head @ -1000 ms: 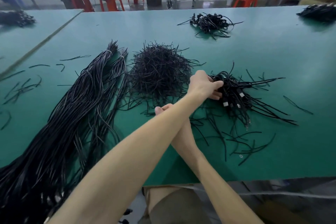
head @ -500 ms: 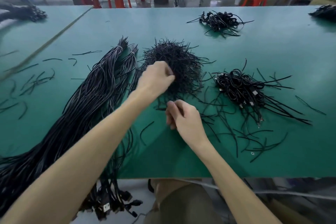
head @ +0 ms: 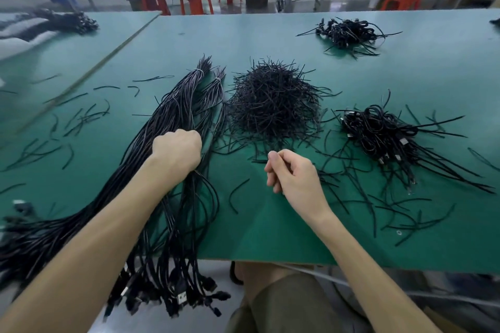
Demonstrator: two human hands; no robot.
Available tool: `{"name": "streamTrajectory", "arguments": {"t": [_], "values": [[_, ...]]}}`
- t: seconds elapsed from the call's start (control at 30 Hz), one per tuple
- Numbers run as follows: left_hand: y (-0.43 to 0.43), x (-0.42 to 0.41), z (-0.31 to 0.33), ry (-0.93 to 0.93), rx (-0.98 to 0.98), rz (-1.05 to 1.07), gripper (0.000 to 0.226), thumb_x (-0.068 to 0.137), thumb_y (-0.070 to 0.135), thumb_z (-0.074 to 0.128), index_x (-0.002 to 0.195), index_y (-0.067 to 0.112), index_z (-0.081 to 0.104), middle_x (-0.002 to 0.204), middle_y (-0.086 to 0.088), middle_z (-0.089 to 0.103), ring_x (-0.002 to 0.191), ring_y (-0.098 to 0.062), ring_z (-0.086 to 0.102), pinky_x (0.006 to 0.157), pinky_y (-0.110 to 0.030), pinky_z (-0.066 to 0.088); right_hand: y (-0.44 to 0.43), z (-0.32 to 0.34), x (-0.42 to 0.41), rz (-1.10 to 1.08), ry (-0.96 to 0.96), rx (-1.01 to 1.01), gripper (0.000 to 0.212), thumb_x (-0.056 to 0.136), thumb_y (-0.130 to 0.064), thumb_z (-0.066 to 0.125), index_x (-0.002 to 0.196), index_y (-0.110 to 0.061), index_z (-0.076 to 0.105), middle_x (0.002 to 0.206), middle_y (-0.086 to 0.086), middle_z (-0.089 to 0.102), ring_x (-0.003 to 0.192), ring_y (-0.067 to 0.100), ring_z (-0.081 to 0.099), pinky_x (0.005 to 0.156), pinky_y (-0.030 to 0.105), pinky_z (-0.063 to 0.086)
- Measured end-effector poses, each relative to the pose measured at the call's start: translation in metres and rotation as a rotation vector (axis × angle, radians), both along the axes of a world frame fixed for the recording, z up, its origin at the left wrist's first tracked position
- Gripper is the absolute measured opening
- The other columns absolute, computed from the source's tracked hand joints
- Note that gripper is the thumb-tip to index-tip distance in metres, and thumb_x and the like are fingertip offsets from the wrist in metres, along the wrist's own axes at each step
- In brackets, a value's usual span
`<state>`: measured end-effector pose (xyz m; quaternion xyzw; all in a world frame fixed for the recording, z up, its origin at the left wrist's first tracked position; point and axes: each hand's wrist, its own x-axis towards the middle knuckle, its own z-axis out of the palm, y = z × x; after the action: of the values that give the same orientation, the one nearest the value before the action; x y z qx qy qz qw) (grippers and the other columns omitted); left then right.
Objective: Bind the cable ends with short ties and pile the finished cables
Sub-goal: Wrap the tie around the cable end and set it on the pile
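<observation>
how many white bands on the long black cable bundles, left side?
2. One white band wraps the left black cable bundle near its far tip; the other white band wraps the right bundle beside it. More may be hidden.

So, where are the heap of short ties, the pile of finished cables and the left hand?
heap of short ties (head: 273, 105): head view, middle of the heap.
pile of finished cables (head: 384, 135): head view, its coiled middle.
left hand (head: 177, 150): head view, back of the hand, gripping the long cables (head: 174, 113).
</observation>
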<state>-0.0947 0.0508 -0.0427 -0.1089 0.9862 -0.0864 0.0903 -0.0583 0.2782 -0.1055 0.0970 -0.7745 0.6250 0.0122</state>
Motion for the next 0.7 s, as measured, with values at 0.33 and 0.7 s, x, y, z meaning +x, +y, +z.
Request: {"name": "streamTrajectory", "arguments": {"t": [0.33,0.7], "values": [[0.019,0.006,0.016,0.095,0.157,-0.067,0.026,0.097,0.02,0.06,0.075,0.01,0.05,0.074,-0.006,0.055,0.067,-0.028,0.056,0.067,-0.035,0.045,0.001,-0.004,0.0,0.021,0.006,0.006,0.035,0.106,-0.032,0.052,0.079,-0.013,0.063,0.066,0.002,0.068,0.054,0.011,0.059,0.059,0.02,0.047],[0.089,0.036,0.015,-0.338,1.194,-0.339,0.02,0.1,0.01,0.053,0.091,-0.005,0.063,0.078,-0.02,0.073,0.069,-0.032,0.075,0.057,-0.027,0.057,0.004,0.001,-0.004,0.045,0.027,-0.215,0.039,0.105,-0.052,0.044,0.101,-0.029,0.075,0.081,0.001,0.073,0.065,0.01,0.06,0.056,0.03,0.049]]}}
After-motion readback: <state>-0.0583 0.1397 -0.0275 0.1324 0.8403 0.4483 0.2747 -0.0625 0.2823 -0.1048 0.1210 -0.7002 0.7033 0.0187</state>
